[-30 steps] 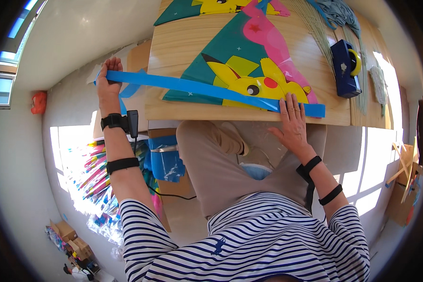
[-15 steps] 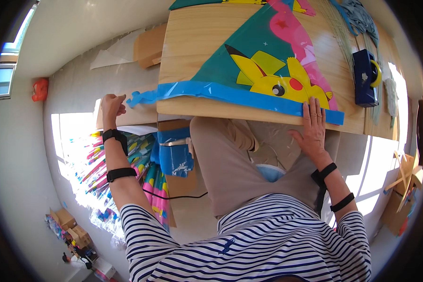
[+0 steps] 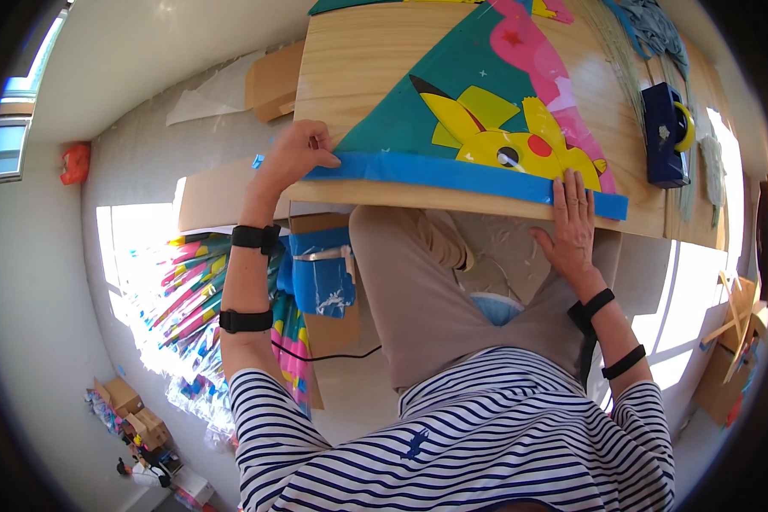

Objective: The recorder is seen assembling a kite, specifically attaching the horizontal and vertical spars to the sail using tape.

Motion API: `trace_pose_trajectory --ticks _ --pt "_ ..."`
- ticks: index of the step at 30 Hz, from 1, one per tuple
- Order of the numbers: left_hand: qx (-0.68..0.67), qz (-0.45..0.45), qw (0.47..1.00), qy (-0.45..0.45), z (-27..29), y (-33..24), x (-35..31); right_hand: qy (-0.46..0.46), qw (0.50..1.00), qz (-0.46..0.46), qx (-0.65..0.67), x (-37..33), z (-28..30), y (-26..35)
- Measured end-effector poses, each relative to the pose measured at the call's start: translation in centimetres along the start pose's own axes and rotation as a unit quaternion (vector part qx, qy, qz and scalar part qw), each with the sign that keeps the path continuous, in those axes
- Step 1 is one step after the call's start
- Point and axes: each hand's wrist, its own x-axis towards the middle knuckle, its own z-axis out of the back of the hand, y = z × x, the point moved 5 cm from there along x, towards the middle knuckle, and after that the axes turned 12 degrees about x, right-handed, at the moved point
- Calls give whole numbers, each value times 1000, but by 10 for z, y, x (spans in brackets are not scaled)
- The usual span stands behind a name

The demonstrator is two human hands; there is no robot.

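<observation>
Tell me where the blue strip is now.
In the head view, the blue strip runs along the near edge of the wooden table, with the left hand at its left part and the right hand on its right part.

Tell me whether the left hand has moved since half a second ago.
Yes, rightward: the left hand was out beyond the wooden table's left edge; now it overlaps that edge in view, at the blue strip.
</observation>
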Motion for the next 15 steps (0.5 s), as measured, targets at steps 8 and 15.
trace_pose_trajectory --ticks 8,15 --pt "-13 19 1000 6 4 16 -27 -1 1000 0 -5 0 -1 0" --pt "-22 34 994 -97 -6 14 -38 -3 1000 3 -6 -1 -1 -1"
